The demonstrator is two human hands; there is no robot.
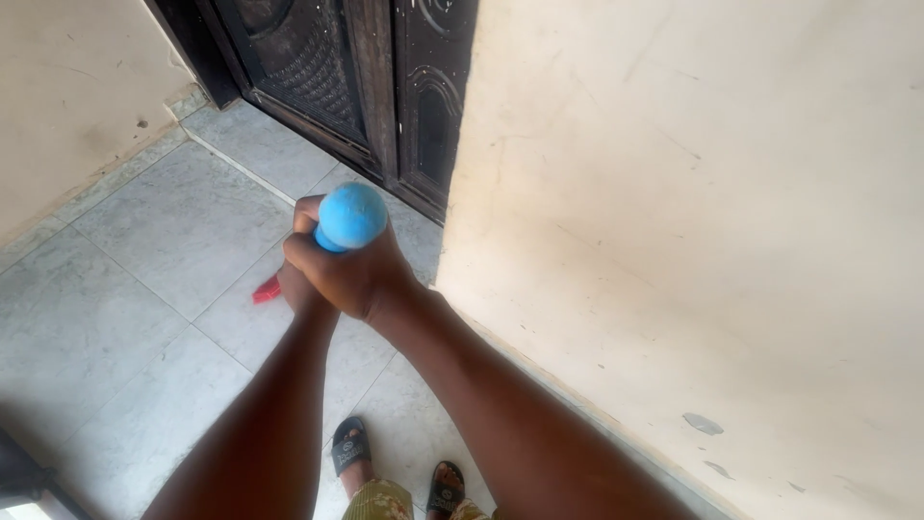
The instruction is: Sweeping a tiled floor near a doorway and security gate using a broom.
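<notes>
Both my hands grip a long handle with a rounded blue top end (351, 216) that points up at the camera. My right hand (351, 274) wraps the handle just under the blue end. My left hand (300, 279) holds it a little lower, mostly hidden behind the right. A red part (267, 291) of the tool shows on the floor beyond my hands; the shaft between is hidden.
Pale grey floor tiles (144, 289) stretch to the left. A cream wall (693, 221) stands close on the right, another on the far left. A dark ornate double door (366, 77) is ahead. My feet in black sandals (351, 445) are at the bottom.
</notes>
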